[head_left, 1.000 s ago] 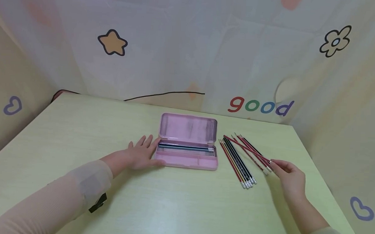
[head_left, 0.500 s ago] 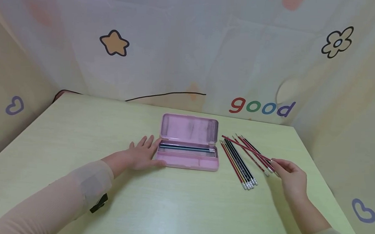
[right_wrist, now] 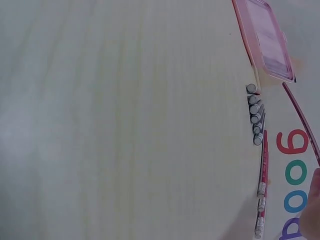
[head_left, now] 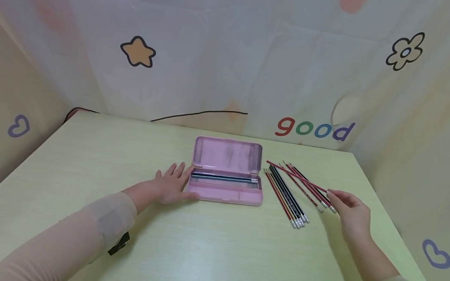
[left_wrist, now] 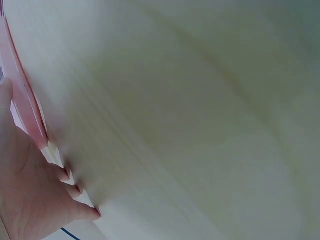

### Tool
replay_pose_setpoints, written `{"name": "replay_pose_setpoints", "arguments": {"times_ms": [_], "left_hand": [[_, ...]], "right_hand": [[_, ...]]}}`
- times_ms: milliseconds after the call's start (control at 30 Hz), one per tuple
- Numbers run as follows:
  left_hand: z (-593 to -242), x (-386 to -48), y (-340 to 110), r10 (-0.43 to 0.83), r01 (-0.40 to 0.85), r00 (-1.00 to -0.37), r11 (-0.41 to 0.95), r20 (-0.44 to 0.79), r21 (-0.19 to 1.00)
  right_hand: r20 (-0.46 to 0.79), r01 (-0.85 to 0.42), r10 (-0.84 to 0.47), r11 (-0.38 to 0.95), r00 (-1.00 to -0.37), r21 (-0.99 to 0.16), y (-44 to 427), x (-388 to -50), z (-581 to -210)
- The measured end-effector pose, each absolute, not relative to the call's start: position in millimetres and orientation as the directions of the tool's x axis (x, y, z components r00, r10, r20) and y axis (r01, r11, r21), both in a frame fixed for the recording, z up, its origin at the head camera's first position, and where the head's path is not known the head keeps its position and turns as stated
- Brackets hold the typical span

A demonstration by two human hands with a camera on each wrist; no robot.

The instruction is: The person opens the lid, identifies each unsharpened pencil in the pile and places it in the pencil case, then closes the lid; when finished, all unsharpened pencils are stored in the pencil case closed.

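Note:
A pink pencil case [head_left: 215,194] lies on the table with its lid raised, and dark pencils [head_left: 223,177] rest in its rear compartment. My left hand [head_left: 167,188] is spread at the case's left end, thumb at its front corner. Between thumb and fingertips my right hand [head_left: 352,213] pinches a red pencil [head_left: 296,175] by its eraser end. That pencil slants over other pencils, its far tip pointing toward the case; the right wrist view shows it raised above the table. Several black, red and yellow pencils [head_left: 288,198] lie side by side right of the case.
A looser group of red and black pencils [head_left: 308,187] lies under the held one. The pale table [head_left: 206,243] runs back to a printed cloth [head_left: 212,65], which also hangs along both sides.
My right hand has moved slightly right and up with the red pencil, which now sits a little higher over the others. The left hand stays at the case.

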State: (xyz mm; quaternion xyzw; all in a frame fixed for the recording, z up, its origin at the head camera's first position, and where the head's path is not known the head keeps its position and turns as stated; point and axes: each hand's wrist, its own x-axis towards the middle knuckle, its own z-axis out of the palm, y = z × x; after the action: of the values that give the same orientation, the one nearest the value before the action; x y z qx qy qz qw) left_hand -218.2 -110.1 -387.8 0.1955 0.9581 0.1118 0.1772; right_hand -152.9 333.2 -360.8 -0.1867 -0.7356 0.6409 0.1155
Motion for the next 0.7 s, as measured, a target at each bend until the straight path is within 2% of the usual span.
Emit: {"name": "replay_pose_setpoints", "arguments": {"times_ms": [700], "left_hand": [[-387.6, -219.7, -109.7, 0.415, 0.335, -0.854, 0.9, -0.313, 0.278]], "right_hand": [[-0.064, 0.081, 0.316, 0.044, -0.947, -0.996, 327.1, -154.8, -365.0]]}}
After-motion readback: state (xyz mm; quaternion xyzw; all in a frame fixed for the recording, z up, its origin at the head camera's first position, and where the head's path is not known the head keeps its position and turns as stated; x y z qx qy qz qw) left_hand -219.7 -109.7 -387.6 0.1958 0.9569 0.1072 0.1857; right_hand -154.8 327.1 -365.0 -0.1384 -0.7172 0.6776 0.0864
